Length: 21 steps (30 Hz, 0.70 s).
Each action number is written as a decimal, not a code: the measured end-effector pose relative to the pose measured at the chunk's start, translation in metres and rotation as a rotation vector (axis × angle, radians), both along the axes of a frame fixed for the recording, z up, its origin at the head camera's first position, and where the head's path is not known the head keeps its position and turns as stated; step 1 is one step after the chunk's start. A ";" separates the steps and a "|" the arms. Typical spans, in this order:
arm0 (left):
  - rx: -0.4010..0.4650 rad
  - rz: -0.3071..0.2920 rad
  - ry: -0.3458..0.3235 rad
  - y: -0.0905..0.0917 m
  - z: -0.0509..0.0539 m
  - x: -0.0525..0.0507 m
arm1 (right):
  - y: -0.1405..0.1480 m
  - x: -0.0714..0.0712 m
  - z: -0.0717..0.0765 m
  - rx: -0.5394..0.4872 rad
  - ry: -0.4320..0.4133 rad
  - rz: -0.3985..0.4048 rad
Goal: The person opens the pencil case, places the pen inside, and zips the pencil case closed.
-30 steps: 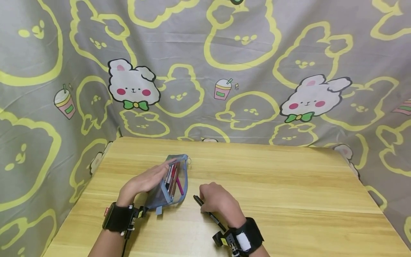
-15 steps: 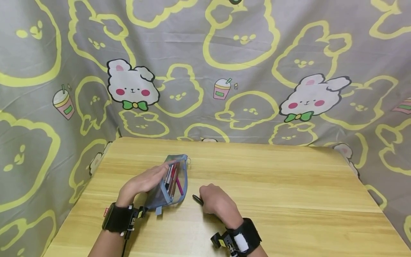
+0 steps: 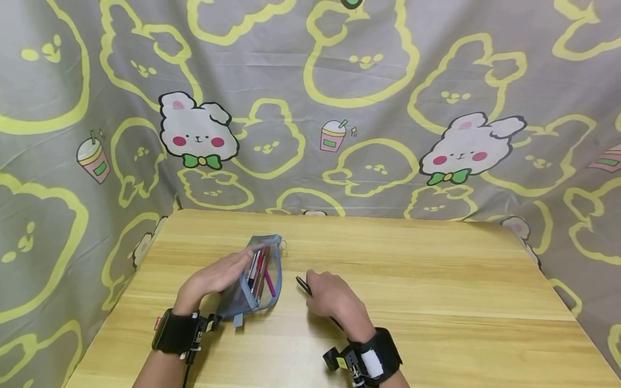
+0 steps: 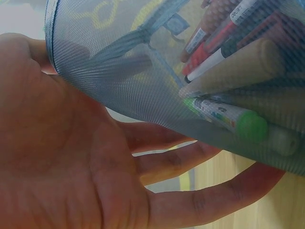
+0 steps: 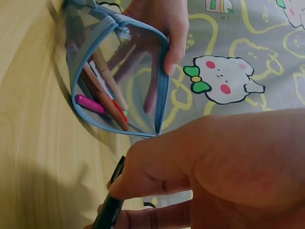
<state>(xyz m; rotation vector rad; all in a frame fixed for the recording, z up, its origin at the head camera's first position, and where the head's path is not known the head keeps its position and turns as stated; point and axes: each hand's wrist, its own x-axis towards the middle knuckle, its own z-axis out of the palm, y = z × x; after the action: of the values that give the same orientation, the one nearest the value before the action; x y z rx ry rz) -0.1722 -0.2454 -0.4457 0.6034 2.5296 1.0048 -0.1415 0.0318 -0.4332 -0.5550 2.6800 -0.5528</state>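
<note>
A blue mesh pencil case (image 3: 233, 299) lies on the left of the table, its zipped mouth gaping toward the right. Through the mesh in the left wrist view show several pens, among them a green-capped marker (image 4: 233, 119). A magenta pen (image 5: 89, 103) leans at the mouth in the right wrist view. My left hand (image 3: 218, 277) holds the case by its left side, thumb at the rim, fingers stretched along the mesh. Right of the case, my right hand (image 3: 335, 299) pinches a black pen (image 5: 110, 207) between thumb and fingers; the hand covers much of the pen.
The wooden table (image 3: 436, 280) stretches to the right and back. A grey curtain (image 3: 271, 64) with yellow outlines and rabbit prints hangs behind it and along the left side. A small ring (image 3: 284, 245) hangs from the case's far zip end.
My right hand has turned and moved slightly away from me with the black pen, which is now mostly covered by the hand. The left hand and the pencil case stay in place.
</note>
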 end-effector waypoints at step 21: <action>0.012 0.013 -0.010 -0.001 -0.003 -0.001 | -0.009 -0.010 -0.003 -0.228 0.021 -0.050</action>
<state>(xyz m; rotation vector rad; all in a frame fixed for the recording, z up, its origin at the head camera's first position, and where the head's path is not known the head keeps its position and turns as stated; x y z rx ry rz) -0.1737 -0.2467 -0.4483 0.5846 2.5234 1.0255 -0.1514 0.0230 -0.4364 -0.5587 2.6742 -0.8790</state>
